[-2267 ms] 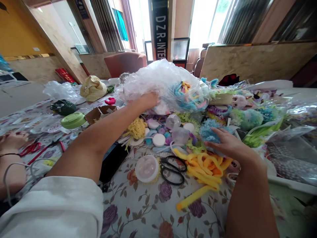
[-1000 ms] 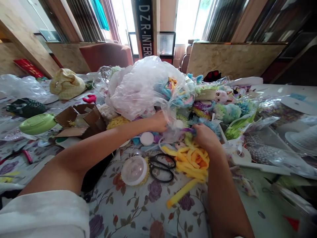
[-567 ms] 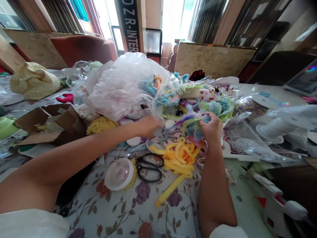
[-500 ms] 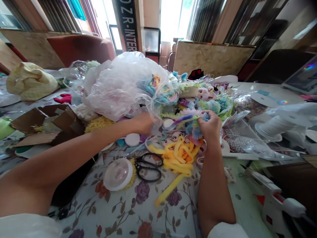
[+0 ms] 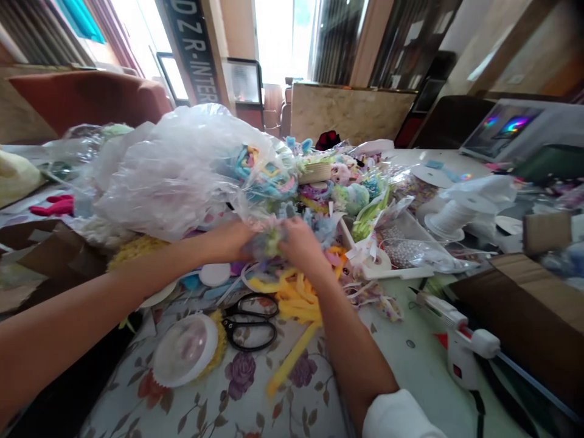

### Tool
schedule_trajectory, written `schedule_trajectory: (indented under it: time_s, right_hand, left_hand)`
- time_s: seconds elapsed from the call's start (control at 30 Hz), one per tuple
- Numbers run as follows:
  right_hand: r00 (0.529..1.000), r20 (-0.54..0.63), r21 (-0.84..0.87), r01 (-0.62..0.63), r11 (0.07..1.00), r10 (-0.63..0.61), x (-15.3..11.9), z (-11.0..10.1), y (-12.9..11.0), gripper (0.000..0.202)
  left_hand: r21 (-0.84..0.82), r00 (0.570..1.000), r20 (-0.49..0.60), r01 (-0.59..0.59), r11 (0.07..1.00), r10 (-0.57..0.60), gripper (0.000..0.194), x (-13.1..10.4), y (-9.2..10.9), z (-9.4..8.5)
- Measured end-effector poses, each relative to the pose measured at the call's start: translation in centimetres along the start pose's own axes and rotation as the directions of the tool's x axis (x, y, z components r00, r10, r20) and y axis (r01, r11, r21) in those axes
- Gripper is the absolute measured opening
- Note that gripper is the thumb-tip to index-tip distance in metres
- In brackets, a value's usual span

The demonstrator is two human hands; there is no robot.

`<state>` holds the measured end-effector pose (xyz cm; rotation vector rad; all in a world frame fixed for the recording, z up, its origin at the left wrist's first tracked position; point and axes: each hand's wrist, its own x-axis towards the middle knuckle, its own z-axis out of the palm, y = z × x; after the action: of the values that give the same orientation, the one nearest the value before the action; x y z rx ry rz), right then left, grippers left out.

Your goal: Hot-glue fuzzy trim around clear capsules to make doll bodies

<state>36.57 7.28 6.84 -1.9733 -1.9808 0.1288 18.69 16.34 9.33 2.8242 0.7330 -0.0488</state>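
My right hand (image 5: 298, 242) is closed on a blurred, pastel fuzzy bundle (image 5: 270, 238) at the middle of the heap. On the bundle's other side, touching or very near it, is my left hand (image 5: 238, 238); motion blur and the bundle hide its fingers. Just below both hands lies a pile of yellow fuzzy strip (image 5: 296, 298), one end trailing down the floral tablecloth (image 5: 255, 413). Black-handled scissors (image 5: 250, 322) rest left of the strip. Beside them sits a clear dome with a white scalloped rim (image 5: 185, 350). Behind the hands bulges a large clear plastic bag (image 5: 177, 164).
At right are a white glue gun (image 5: 460, 340), a cardboard box (image 5: 524, 304), a bag of beads (image 5: 406, 246) and a white spool (image 5: 451, 216). An open carton (image 5: 50, 255) stands at left. Plush pieces and a wooden-looking band (image 5: 314, 172) fill the back.
My right hand has moved left with fuzzy material, close to my left hand. The colourful strand stretched between the hands no longer shows. The camera view has turned right.
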Motion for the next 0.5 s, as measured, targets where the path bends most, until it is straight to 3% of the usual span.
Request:
schedule_trajectory:
  time_s: [0.07,0.2,0.5]
  right_hand:
    - [0.994,0.101,-0.053,0.043,0.998,-0.038,-0.3,1.3,-2.2,0.037]
    - [0.983,0.177,-0.112,0.064,0.992,-0.044,-0.9,2.6,-4.7,0.038]
    - [0.978,0.181,-0.109,0.121,0.987,-0.1,-1.9,0.1,-3.6,0.042]
  left_hand:
    - [0.029,1.0,-0.006,-0.02,0.999,0.02,0.08,-0.2,-0.1,0.5]
    - [0.03,1.0,-0.02,-0.016,0.999,0.016,0.071,-0.5,0.3,0.8]
    - [0.013,0.999,-0.033,-0.039,0.999,0.04,0.065,-0.3,0.7,0.9]
